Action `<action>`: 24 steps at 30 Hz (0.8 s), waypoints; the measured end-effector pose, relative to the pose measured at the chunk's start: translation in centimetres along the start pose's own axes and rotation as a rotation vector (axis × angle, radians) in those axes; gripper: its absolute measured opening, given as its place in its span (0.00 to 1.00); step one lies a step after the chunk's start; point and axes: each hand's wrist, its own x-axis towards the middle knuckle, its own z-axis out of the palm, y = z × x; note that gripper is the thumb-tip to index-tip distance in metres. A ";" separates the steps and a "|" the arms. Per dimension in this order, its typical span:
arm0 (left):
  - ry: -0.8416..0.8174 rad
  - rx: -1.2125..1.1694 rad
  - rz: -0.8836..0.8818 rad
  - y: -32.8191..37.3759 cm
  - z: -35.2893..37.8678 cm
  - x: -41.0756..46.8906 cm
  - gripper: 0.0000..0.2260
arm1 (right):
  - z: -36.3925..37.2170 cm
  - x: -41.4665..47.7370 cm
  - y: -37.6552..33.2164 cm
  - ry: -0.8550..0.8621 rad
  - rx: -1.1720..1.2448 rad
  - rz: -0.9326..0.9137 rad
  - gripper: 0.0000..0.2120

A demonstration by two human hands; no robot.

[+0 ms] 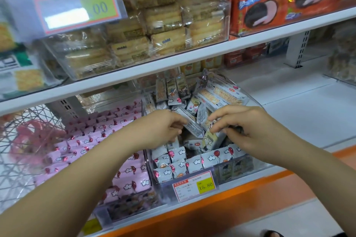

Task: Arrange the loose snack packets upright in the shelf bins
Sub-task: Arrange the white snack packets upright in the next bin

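Grip of the left hand (161,127) is clamped: thumb and curled fingers pinch one end of a tilted packet (190,124) that lies slantwise over the middle of the clear bin (147,152). Grip of the right hand (242,127) is closed too, fingertips pinching a lower packet (212,138) just beside the first, the two apparently touching. Both packets sit over the bin's centre. Progress, by my reading: partly done. Front row (192,161) of white balloon-print packets stands upright against the front wall, and a short back row (171,90) stands upright at the rear. Left to do: the loose heap (212,98) at centre and rear right lies flat and crossed, plus the two in hand. Around: pink packets (107,136) fill the neighbouring bin on the left in tidy rows; price tag (194,186) hangs on the bin's front; wire basket (25,140) at far left. Upper shelf (173,63) overhangs the bin's rear and probably cramps reach there. The heap leaves little free room to stand packets.
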 end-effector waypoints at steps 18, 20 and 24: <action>0.315 0.178 0.110 -1.2 0.4 -2.0 0.18 | 2.0 1.9 -0.9 0.192 0.126 0.080 0.23; 0.286 0.057 0.090 -1.0 0.3 -2.1 0.22 | 1.6 1.7 -1.0 0.263 0.210 0.125 0.22; 0.250 -0.385 0.041 -0.8 0.3 -2.0 0.20 | 0.9 1.2 -1.3 0.353 0.382 0.163 0.19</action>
